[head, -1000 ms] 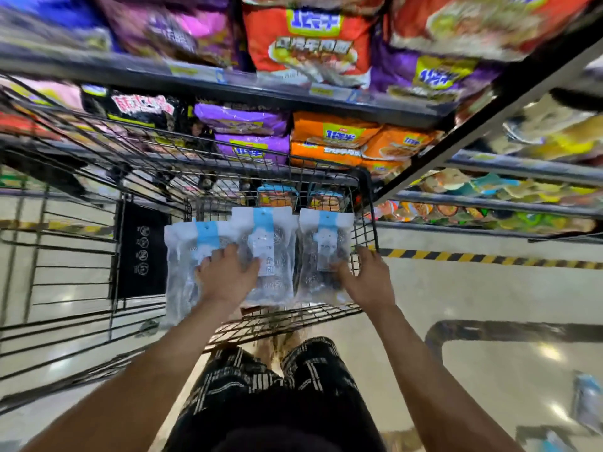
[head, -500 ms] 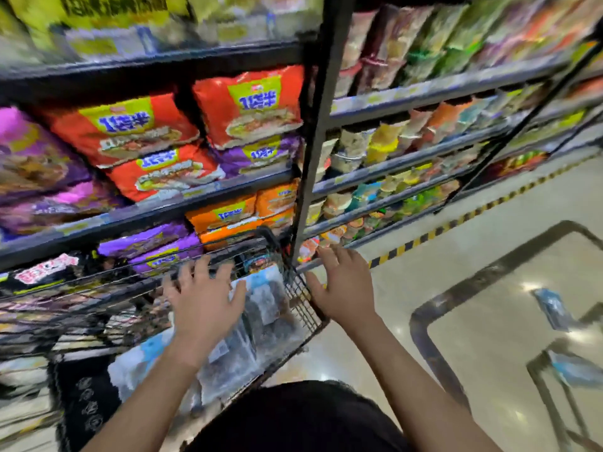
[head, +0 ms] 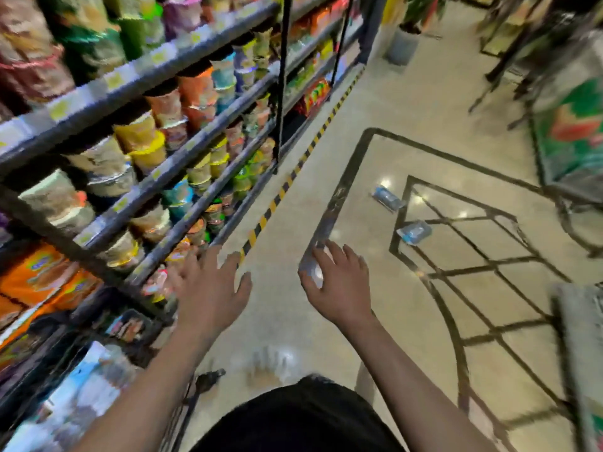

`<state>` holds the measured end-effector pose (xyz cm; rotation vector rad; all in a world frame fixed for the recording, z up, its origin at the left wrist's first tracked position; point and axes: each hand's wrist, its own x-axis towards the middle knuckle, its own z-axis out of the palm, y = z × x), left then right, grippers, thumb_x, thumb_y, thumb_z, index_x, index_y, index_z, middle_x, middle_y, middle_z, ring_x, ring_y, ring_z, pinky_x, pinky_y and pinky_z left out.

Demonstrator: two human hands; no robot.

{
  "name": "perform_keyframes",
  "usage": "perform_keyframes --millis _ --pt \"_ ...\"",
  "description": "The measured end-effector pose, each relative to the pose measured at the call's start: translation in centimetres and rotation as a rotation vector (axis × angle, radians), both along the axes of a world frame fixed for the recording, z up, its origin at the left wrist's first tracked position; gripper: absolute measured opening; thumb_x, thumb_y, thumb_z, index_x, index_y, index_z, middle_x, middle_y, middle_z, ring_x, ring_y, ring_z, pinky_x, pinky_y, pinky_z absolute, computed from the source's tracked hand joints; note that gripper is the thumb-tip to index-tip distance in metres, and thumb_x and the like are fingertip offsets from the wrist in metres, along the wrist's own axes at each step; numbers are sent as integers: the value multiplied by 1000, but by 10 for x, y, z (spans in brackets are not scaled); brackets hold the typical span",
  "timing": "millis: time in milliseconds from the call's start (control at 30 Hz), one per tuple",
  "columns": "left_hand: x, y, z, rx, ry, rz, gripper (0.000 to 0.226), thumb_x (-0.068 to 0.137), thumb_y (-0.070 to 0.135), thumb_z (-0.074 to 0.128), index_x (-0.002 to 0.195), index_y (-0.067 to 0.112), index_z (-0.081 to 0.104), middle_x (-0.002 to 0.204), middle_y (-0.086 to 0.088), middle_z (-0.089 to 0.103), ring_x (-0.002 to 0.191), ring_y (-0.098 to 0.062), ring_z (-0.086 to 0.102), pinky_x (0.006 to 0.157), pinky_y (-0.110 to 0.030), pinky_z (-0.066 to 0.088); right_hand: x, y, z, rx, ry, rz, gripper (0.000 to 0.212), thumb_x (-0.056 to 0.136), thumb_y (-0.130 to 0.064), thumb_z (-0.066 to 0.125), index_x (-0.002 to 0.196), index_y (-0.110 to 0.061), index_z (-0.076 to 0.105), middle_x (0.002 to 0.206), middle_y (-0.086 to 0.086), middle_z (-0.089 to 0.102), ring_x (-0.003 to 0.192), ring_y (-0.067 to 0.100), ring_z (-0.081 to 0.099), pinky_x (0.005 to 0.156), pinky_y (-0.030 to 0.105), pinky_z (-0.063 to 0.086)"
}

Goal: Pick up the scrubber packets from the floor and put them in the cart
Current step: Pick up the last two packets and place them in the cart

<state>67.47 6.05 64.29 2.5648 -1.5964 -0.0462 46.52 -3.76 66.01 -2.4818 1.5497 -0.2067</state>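
**Two packets left on floor**

Both our hands empty, fingers spread: left hand (head: 208,288), right hand (head: 339,282). Two clear plastic blue-labelled scrubber packets (head: 415,232) (head: 386,198) lie at 1 o'clock on the glossy tile floor (head: 408,102). We judge them light, soft, crinkly, slick; pinch the blue header. Black wire cart (head: 192,391) at 7 o'clock.

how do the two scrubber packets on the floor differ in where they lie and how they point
The farther scrubber packet lies just outside the dark inlaid floor pattern; the nearer scrubber packet lies across its lines. The farther one slants down to the right, the nearer one up to the right. Both are bluish, flat and untouched.
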Motion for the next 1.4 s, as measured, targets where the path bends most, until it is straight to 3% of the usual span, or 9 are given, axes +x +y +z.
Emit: perform_keyframes --millis 300,433,567,667,833,1000,1167,1267,1400 --pt "-135 -153 -10 -24 44 -319 52 89 55 47 128 27 68 142 -10 59 135 -46 45 105 -75 24 -155 -89 -10 -34 28 -312 66 92 -65 41 141 -28 65 152 9 59 137 43 54 109 60 45" --pt "-173 -203 -4 -29 -9 -431 51 89 52 51 128 25 68 141 -11 60 132 -46 46 106 -66 21 -197 -117 -10 -20 36 -399 66 93 -65 41 142 -27 64 150 10 60 134 43 56 108 59 46" --pt "-199 -252 2 13 -10 -505 51 90 53 47 130 26 66 145 -9 57 135 -45 44 106 -62 14 -220 -147 -7 41 45 -477 73 92 -68 29 149 -31 57 160 6 51 148 39 43 117 58 38" --pt "-212 -294 1 46 20 -529 54 91 52 40 131 25 65 149 -10 54 139 -46 39 109 -65 14 -233 -179 -11 94 58 -508 65 98 -66 36 153 -34 50 166 4 42 155 36 33 122 56 29" --pt "-230 -378 -6 73 9 -607 55 87 52 39 122 21 70 141 -13 60 132 -47 48 107 -70 27 -253 -248 -23 93 47 -543 60 99 -61 47 150 -32 54 162 7 49 151 39 39 118 58 34" --pt "-246 -488 -11 76 41 -668 58 86 56 42 120 20 73 137 -15 64 126 -50 52 104 -72 29 -269 -351 -20 108 42 -621 65 94 -65 40 147 -33 57 160 5 51 149 37 41 118 56 37" --pt "-259 -612 -18 202 54 -673 64 92 66 28 140 34 55 159 -5 43 148 -41 30 115 -69 16 -288 -465 -21 168 75 -698 61 100 -63 46 153 -33 52 165 4 45 153 37 37 121 55 33" --pt "-271 -677 -17 199 18 -711 59 98 66 34 149 37 44 166 -2 31 154 -38 21 119 -65 8 -296 -521 -20 181 64 -746 61 101 -61 46 155 -33 50 167 3 42 154 36 34 123 55 31" --pt "-286 -749 -19 167 6 -764 56 94 61 46 137 27 61 153 -11 51 142 -45 41 112 -72 22 -312 -580 -26 141 25 -786 58 98 -56 57 148 -27 58 158 7 53 146 41 45 114 55 40"
